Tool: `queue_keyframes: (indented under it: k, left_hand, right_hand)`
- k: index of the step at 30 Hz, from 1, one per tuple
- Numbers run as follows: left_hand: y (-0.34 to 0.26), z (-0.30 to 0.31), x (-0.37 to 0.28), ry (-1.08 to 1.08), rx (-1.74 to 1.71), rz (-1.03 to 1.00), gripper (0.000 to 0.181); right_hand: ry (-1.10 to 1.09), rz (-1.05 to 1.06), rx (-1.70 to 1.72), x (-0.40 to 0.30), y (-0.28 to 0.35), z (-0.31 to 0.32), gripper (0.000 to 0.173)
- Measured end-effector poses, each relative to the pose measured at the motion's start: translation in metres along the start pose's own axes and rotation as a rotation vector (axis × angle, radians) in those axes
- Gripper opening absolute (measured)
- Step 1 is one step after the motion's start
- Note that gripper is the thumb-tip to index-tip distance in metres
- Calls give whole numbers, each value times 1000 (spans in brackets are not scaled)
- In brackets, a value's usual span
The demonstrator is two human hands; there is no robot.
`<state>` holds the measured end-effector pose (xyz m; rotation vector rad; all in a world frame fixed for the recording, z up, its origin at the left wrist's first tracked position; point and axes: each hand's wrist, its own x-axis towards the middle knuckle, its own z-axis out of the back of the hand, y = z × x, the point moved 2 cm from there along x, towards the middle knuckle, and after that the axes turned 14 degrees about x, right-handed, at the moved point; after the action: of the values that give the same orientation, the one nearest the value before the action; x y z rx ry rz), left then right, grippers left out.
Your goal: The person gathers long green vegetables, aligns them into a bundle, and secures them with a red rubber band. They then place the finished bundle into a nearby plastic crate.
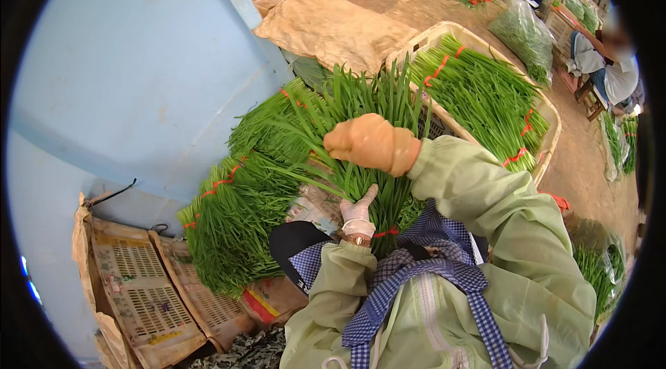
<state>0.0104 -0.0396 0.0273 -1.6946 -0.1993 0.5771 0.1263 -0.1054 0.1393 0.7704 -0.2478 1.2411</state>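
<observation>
A loose bunch of green garlic chives (387, 187) stands before me, its leaf tips pointing away. My left hand (359, 213), in a thin white glove with a bracelet at the wrist, grips the bunch low down. Above it, my right hand (369, 142), in an orange-tan glove, is closed among the leaves; some long leaves stick out to its left. A red tie (386, 232) shows near the bottom of the bunch. Tied bundles of chives (234, 223) are piled at the left, with another bundle (286, 124) behind them.
A cream plastic crate (551, 124) at the right holds chive bundles with red ties. A tan woven sack (338, 25) lies beyond. An old crate (140, 286) leans by the blue wall (130, 72). Two people sit at the upper right near a filled plastic bag (525, 41).
</observation>
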Motion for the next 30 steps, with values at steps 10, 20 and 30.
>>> queue_keyframes:
  k: [10, 20, 30]
  left_hand:
    - [13, 16, 11, -1, -17, 15, 48]
    - [5, 22, 5, -17, 46, 246, 57]
    - [53, 67, 46, 181, -433, 329, 45]
  right_hand:
    - [8, -550, 446, -3, 25, 100, 26]
    - [36, -390, 683, 25, -20, 92, 16]
    - [-239, -689, -203, -106, -5, 79, 83]
